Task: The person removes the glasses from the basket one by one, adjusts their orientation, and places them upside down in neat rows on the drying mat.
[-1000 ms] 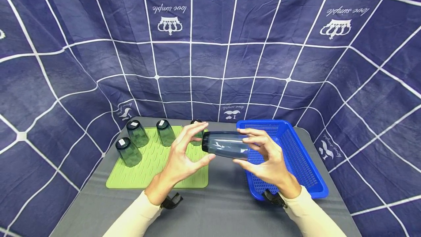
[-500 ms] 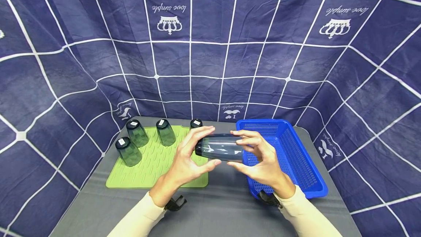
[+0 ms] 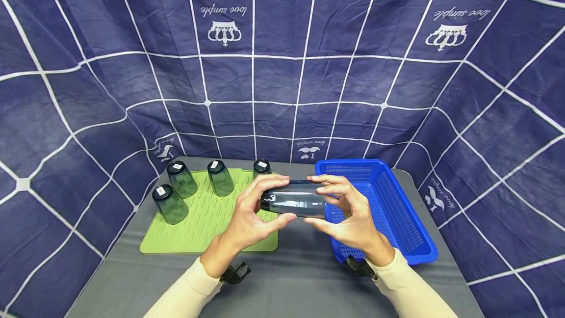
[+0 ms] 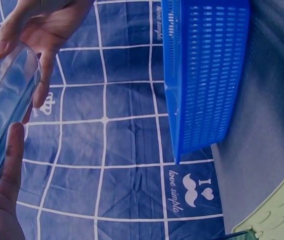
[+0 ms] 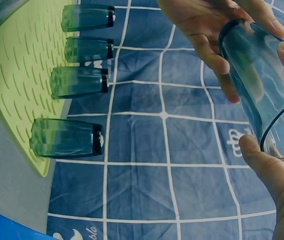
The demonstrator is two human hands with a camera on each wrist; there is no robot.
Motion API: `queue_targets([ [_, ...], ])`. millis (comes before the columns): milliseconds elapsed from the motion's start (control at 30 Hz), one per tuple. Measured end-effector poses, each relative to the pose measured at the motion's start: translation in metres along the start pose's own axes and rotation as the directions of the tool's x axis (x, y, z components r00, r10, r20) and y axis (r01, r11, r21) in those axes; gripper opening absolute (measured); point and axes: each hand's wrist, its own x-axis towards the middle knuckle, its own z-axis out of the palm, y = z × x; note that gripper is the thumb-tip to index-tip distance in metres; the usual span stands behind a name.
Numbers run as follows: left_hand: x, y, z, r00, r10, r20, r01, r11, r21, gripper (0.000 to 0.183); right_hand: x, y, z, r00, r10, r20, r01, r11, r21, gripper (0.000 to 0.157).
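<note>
A bluish-grey see-through drinking glass [image 3: 293, 198] lies sideways in the air above the table, its dark base to the left and its mouth to the right. My left hand [image 3: 250, 216] holds the base end between fingers and thumb. At the rim end, my right hand [image 3: 352, 215] grips it with thumb below and fingers above. The right wrist view shows the glass [image 5: 259, 75] between both hands, its round rim near my right thumb. Several matching glasses [image 3: 220, 179] stand upside down on a green ridged mat [image 3: 207, 229], pale stickers on their bases.
Right of the mat stands a blue perforated plastic basket [image 3: 410, 215], partly behind my right hand and wrist. Both rest on a grey table [image 3: 300, 283]. A dark blue cloth with white grid lines [image 3: 282, 82] hangs behind and at both sides.
The glass and my right hand have shifted a little left, while my left hand has moved slightly right, so the hands are closer together. Over the last half second they stay nearly still.
</note>
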Motion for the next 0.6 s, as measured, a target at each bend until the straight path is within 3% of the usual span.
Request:
queue_targets([
  [600, 0.0004, 0.0018, -0.0014, 1.000, -0.003, 0.018, 0.004, 1.000, -0.030, 0.072, -0.0028, 0.0015, -0.0025, 1.000, -0.025, 0.001, 0.025, 1.000, -0.015, 0.067],
])
